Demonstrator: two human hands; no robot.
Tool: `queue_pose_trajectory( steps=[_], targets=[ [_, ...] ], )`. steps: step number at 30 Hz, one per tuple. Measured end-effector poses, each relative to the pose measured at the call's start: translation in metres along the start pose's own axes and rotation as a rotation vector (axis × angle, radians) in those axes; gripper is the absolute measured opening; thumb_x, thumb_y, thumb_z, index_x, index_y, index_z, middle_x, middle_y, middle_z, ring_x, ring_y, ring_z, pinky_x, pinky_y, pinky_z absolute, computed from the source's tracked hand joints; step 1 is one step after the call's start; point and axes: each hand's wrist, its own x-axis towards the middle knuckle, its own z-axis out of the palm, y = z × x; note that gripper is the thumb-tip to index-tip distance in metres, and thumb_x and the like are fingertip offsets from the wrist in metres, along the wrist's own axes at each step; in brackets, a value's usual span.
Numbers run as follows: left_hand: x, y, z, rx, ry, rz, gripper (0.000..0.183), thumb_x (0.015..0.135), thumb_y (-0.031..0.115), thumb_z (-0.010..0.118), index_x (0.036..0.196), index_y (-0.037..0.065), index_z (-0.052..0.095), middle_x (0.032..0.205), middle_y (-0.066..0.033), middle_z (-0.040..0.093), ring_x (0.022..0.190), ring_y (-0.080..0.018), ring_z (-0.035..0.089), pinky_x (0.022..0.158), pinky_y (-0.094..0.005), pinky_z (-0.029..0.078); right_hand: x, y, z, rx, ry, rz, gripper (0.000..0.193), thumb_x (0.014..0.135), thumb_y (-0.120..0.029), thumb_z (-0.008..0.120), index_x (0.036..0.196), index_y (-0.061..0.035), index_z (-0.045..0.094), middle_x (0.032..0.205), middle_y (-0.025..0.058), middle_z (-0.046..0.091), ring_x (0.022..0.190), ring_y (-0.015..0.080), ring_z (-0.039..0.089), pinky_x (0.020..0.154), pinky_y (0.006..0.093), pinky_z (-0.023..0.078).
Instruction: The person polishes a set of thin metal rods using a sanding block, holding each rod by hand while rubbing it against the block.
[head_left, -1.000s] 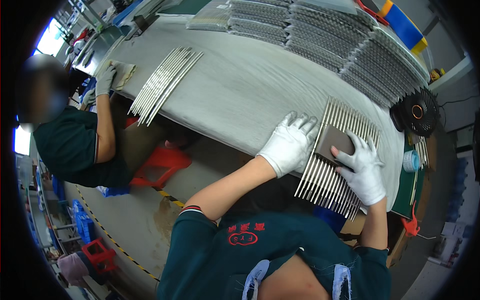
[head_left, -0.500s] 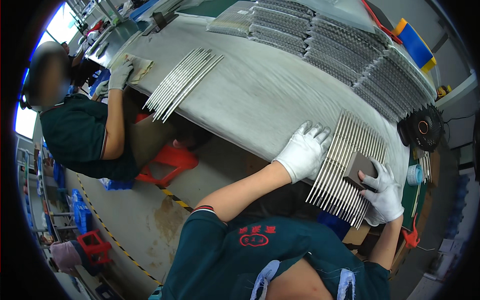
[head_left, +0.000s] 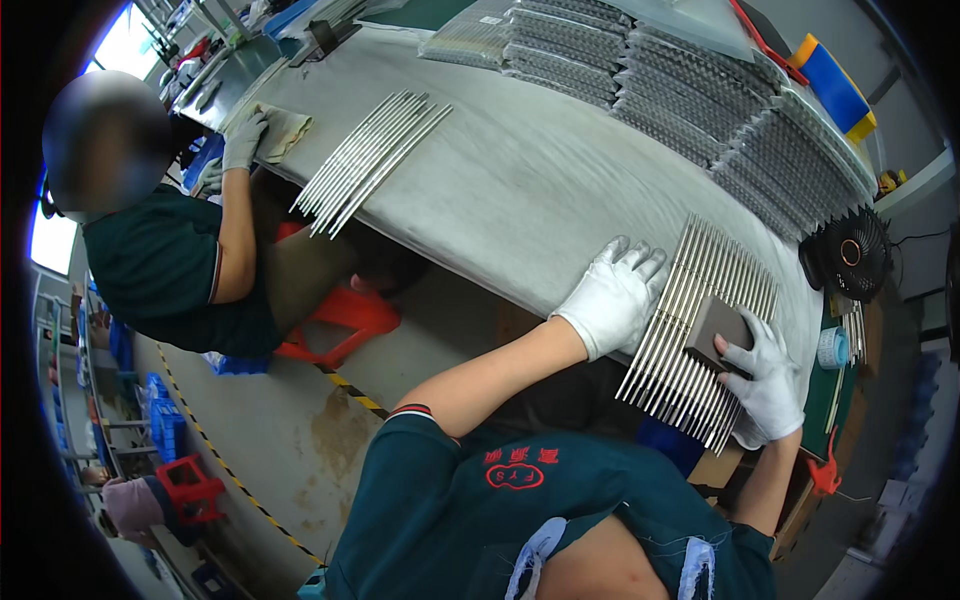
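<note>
A row of thin, shiny metal rods [head_left: 700,262] lies side by side at the table's near right edge, their near ends jutting past it. My right hand [head_left: 766,385], in a white glove with some bare fingertips, grips a flat grey-brown block [head_left: 711,328], which rests on top of the rods. The thumb and fingers press at the block's right side. My left hand [head_left: 615,300], also gloved in white, lies flat with its fingers stretched out, against the left side of the row.
Bubble-wrapped stacks [head_left: 680,95] line the table's far side. A black fan [head_left: 848,254] and a blue tape roll [head_left: 831,348] are at the right. More rods [head_left: 370,160] lie left of centre. A co-worker's gloved hand [head_left: 243,140] rests on a cloth [head_left: 284,130].
The block and my right hand have shifted slightly left across the rods. My left hand stays in place. The co-worker's head has moved a little to the right.
</note>
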Motion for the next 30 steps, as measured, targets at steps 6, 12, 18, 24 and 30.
queue_pose_trajectory(
  steps=[6, 12, 18, 24, 30],
  targets=[
    [-0.003, -0.004, 0.005, -0.018, 0.01, -0.005, 0.043, 0.086, 0.022, 0.053, 0.123, -0.001, 0.058, 0.134, -0.0184, 0.055, 0.125, -0.0325, 0.05, 0.11, -0.0491, 0.032, 0.025, -0.028, 0.006, -0.066, -0.004, -0.01, 0.049, 0.068, -0.014, 0.078, 0.115, -0.0224, 0.071, 0.141, 0.0149, 0.046, 0.126, 0.0375, 0.043, 0.11, 0.052, 0.029],
    [0.0, 0.001, -0.004, 0.029, -0.046, 0.012, 0.048, 0.083, 0.024, 0.054, 0.124, -0.001, 0.057, 0.136, -0.0174, 0.054, 0.126, -0.0319, 0.05, 0.111, -0.0486, 0.031, 0.001, -0.006, 0.003, -0.005, -0.019, 0.017, 0.053, 0.067, -0.015, 0.079, 0.118, -0.0259, 0.07, 0.142, 0.0121, 0.045, 0.13, 0.0412, 0.041, 0.107, 0.0548, 0.034],
    [-0.003, -0.005, 0.003, 0.003, 0.022, 0.035, 0.043, 0.088, 0.019, 0.052, 0.125, -0.002, 0.056, 0.131, -0.018, 0.057, 0.124, -0.032, 0.052, 0.109, -0.0463, 0.034, 0.033, -0.032, 0.007, -0.128, 0.008, -0.02, 0.051, 0.072, -0.018, 0.077, 0.122, -0.0265, 0.068, 0.143, 0.013, 0.044, 0.131, 0.0427, 0.038, 0.109, 0.0518, 0.034],
    [0.016, 0.005, 0.002, -0.175, 0.012, 0.019, 0.043, 0.093, 0.027, 0.052, 0.127, 0.0, 0.054, 0.133, -0.0183, 0.055, 0.127, -0.0319, 0.048, 0.11, -0.0463, 0.034, -0.025, 0.04, -0.008, 0.048, 0.175, 0.101, 0.058, 0.068, -0.008, 0.075, 0.124, -0.0176, 0.066, 0.147, 0.0148, 0.043, 0.135, 0.0371, 0.04, 0.115, 0.0464, 0.028],
    [0.055, 0.057, 0.022, -0.186, -0.079, 0.258, 0.057, 0.093, 0.044, 0.052, 0.129, 0.001, 0.054, 0.136, -0.0156, 0.054, 0.129, -0.034, 0.046, 0.112, -0.0498, 0.028, -0.034, 0.053, -0.011, -0.1, 0.099, 0.197, 0.058, 0.069, -0.01, 0.076, 0.125, -0.0216, 0.066, 0.145, 0.0139, 0.045, 0.132, 0.0346, 0.043, 0.112, 0.0467, 0.031]
  ],
)
